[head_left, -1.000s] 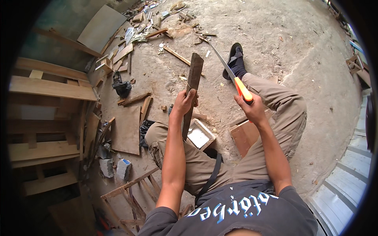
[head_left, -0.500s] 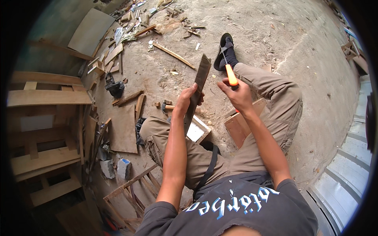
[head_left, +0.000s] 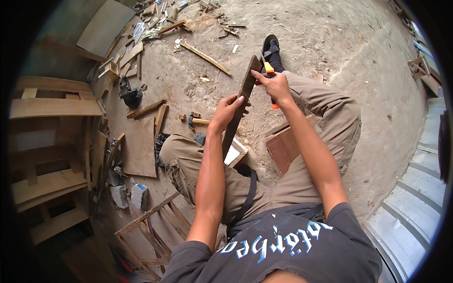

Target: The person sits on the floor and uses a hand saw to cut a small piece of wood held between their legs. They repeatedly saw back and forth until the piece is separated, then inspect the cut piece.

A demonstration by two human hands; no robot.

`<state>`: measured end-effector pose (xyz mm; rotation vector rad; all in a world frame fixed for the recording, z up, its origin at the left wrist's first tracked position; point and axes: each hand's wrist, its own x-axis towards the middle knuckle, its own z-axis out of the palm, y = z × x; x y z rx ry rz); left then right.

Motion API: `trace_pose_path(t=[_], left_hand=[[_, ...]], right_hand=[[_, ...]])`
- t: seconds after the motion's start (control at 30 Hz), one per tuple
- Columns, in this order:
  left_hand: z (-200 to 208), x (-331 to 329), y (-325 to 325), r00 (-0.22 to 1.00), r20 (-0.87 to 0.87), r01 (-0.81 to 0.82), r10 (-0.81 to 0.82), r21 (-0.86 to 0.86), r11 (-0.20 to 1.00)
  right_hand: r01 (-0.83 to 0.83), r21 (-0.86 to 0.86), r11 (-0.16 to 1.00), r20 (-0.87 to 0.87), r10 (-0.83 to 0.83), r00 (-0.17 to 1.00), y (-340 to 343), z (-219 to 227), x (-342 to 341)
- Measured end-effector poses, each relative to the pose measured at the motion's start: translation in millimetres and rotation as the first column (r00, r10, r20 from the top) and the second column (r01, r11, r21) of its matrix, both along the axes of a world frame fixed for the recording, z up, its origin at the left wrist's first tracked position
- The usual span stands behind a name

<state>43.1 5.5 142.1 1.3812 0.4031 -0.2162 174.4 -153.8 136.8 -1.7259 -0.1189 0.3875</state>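
Observation:
My left hand (head_left: 229,109) grips a long dark wooden strip (head_left: 233,126) around its middle. The strip slants up and away, its lower end by my left thigh. In my right hand (head_left: 275,87) is a screwdriver (head_left: 269,69) with an orange and black handle, its thin shaft pointing away from me. That hand's thumb and fingers are at the strip's upper end, and the shaft lies beside it. Whether the tip touches the wood I cannot tell. Between my legs are a white-lined wooden frame (head_left: 241,154) and a reddish-brown wooden box (head_left: 284,152).
A hammer (head_left: 200,121) lies beyond my left knee, near a flat board (head_left: 138,150) and a black plastic bag (head_left: 130,94). Wooden furniture (head_left: 56,104) lines the left side. Wood scraps litter the far floor; corrugated metal (head_left: 406,207) is at right.
My right hand has moved up and left, bringing the screwdriver against or close beside the strip's upper end. My left hand has shifted slightly along the strip. The view has shifted a little.

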Motion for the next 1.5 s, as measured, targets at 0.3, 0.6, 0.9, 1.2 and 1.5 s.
trace_pose_path(t=[0.3,0.6,0.9,1.2,1.5], left_hand=[[-17,7,4,0.983,-0.049,-0.174,0.174,-0.001,0.985],[-122,0,19,0.940,-0.190,-0.263,0.282,0.118,0.957],[-160,-3,22,0.948,-0.163,-0.147,0.272,0.534,0.833],[-129,12,2,0.799,-0.316,-0.054,0.512,0.810,0.584],[-109,25,-9,0.710,-0.402,-0.081,0.578,0.768,0.635]], right_hand=[[-0.039,-0.090,0.995,0.079,0.046,0.996,-20,14,-6],[-0.105,-0.013,0.994,-0.064,0.104,0.993,-72,72,-82],[-0.223,-0.208,0.952,-0.100,0.206,0.973,-105,97,-176],[-0.266,-0.297,0.917,-0.037,0.267,0.963,-96,120,-194],[-0.320,-0.365,0.874,-0.082,0.313,0.946,-72,119,-181]])
